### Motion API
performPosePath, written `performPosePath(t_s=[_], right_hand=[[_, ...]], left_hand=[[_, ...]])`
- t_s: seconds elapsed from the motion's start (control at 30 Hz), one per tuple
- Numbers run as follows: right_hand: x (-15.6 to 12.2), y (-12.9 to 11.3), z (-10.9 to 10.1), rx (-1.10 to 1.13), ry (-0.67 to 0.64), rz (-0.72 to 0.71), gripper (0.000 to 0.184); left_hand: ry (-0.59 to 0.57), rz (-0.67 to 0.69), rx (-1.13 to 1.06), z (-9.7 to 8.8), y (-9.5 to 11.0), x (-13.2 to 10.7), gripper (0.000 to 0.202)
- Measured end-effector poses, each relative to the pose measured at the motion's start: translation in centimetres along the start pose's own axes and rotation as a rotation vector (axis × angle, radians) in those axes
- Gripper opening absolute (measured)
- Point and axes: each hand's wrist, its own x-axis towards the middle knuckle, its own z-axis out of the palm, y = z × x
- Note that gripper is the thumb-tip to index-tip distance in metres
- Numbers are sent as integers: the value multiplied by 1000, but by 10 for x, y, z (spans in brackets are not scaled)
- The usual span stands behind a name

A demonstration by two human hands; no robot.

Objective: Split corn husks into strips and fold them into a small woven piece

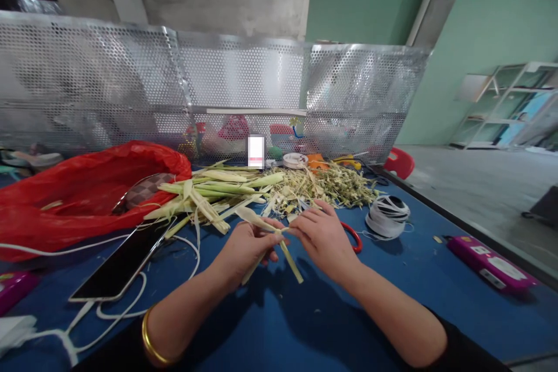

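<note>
My left hand point(248, 250) pinches a pale strip of dried husk point(291, 264), whose ends stick out above and below the fingers. Close on its right, my right hand point(320, 237) has its fingertips closed on the same husk strip, near where the pieces cross. Just past both hands lies a heap of long yellow-green husk leaves point(226, 186). A red scissor handle point(354, 238) shows beside my right hand; the rest of the scissors is hidden behind it.
A red plastic bag point(26, 203) gapes at the left, near a phone point(124, 264) with a white cable. Dried plant scraps point(322, 186) lie at the back. A spool of white cord point(387, 218) and a purple box point(490, 264) are at the right. Perforated metal panels point(244, 70) stand behind.
</note>
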Motion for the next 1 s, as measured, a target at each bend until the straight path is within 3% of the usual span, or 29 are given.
performPosePath(t_s=[0.17,0.23,0.3,0.37,0.43,0.47,0.67,0.83,1.0], right_hand=[[-7,-16,7,-53,1,-102,26],[-8,-18,5,32,-34,-102,26],[-6,-12,2,253,-85,15,30],[-2,-1,-3,556,-80,243,36],[3,12,-6,785,24,461,28],[5,16,-6,842,31,479,22],[6,17,0,915,-230,244,20],[6,8,1,818,-147,181,38],[7,4,-1,734,-146,89,46]], left_hand=[[60,29,53,0,-12,6,24],[50,23,39,-1,-15,8,26],[4,7,0,-3,-13,8,29],[-61,-15,-56,-6,-9,6,31],[-127,-39,-112,-8,-3,3,33],[-155,-49,-135,-8,0,2,34],[-224,-87,-221,-6,8,-4,31],[-239,-102,-273,-6,7,-5,31],[-261,-134,-308,-6,4,-5,33]])
